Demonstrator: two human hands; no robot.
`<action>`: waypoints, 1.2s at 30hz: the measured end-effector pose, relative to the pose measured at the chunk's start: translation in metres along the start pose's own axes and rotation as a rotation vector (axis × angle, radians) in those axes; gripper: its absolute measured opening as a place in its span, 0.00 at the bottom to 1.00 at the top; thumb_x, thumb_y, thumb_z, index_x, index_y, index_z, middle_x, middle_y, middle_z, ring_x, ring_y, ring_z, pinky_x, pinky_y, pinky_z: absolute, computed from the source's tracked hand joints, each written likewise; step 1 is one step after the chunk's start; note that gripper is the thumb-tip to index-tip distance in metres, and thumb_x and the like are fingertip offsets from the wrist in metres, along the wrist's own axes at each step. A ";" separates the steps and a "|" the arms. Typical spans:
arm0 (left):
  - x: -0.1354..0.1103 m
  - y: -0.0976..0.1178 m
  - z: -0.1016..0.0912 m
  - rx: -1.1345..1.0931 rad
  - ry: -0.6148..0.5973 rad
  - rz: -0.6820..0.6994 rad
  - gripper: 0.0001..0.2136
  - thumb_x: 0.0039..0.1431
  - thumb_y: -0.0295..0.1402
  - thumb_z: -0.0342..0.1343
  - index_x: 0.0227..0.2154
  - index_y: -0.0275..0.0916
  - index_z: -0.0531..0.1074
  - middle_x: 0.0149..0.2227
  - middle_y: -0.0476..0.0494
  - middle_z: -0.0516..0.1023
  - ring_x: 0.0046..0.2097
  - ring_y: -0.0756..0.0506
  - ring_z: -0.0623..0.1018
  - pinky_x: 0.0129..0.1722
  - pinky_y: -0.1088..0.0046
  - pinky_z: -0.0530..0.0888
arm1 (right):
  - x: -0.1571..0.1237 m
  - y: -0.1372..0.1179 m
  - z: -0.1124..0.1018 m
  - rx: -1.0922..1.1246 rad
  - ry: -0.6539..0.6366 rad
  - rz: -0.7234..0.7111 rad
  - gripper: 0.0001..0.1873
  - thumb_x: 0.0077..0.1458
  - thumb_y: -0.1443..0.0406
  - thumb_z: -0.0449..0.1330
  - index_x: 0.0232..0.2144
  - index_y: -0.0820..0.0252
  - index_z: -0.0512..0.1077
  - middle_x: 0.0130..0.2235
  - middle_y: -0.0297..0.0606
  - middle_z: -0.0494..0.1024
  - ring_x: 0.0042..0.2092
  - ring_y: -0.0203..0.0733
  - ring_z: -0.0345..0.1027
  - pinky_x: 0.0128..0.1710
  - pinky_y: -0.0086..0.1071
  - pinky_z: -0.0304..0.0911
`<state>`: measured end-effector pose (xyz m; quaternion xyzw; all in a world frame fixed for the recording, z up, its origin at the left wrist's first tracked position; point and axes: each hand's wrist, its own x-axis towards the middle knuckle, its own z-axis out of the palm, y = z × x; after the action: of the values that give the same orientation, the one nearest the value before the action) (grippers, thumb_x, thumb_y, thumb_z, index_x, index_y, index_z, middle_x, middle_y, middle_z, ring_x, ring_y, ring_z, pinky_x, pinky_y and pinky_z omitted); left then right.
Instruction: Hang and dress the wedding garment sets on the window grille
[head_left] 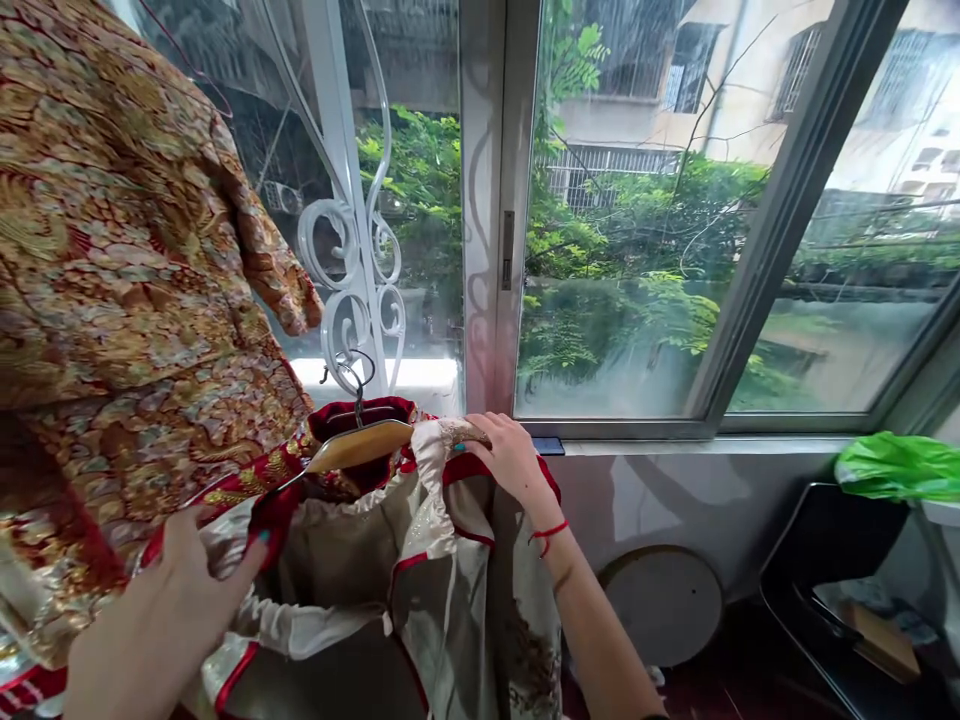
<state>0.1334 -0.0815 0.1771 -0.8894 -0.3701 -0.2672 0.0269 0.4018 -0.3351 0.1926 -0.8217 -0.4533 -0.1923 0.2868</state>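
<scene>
A wooden clothes hanger (360,446) hangs by its dark hook from a curl of the white scrollwork. On it are a red garment with gold embroidery (259,470) and a pale, red-trimmed garment (442,575) with gathered satin edges. My right hand (506,458) grips the pale fabric over the hanger's right end, fingers curled across the top and thumb in front. At the lower left, my left hand (161,610) pinches red and white cloth by the hanger's left end. Its fingertips are partly hidden by the cloth.
A gold brocade robe (142,220) hangs at the left. White scrollwork (360,210) stands before the window (622,250). A phone-like dark object (548,446) lies on the sill. At right are a black chair (832,540), a green plastic bag (896,465) and a round board (664,605).
</scene>
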 end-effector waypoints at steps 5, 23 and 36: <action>0.013 0.000 -0.013 -0.402 -0.030 -0.124 0.17 0.52 0.46 0.45 0.42 0.45 0.64 0.20 0.48 0.74 0.26 0.35 0.78 0.25 0.61 0.72 | 0.005 0.004 -0.006 -0.050 -0.109 -0.106 0.10 0.65 0.60 0.54 0.44 0.54 0.73 0.42 0.36 0.79 0.44 0.43 0.70 0.42 0.32 0.59; -0.002 0.059 -0.017 -0.725 0.148 0.020 0.10 0.58 0.34 0.47 0.40 0.40 0.69 0.22 0.56 0.60 0.23 0.49 0.64 0.26 0.73 0.62 | 0.001 0.014 0.047 0.127 -0.186 -0.154 0.15 0.64 0.63 0.50 0.50 0.57 0.70 0.48 0.44 0.78 0.49 0.47 0.72 0.48 0.39 0.65; -0.159 0.064 0.088 -0.776 0.097 -0.265 0.13 0.51 0.43 0.60 0.31 0.43 0.64 0.22 0.56 0.64 0.23 0.49 0.68 0.23 0.75 0.68 | -0.150 -0.092 0.095 0.596 0.248 -0.023 0.11 0.58 0.71 0.53 0.42 0.54 0.69 0.34 0.35 0.75 0.33 0.39 0.71 0.32 0.30 0.67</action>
<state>0.1240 -0.2082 0.0325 -0.7645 -0.3514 -0.4295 -0.3279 0.2507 -0.3298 0.0609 -0.6667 -0.4606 -0.1530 0.5657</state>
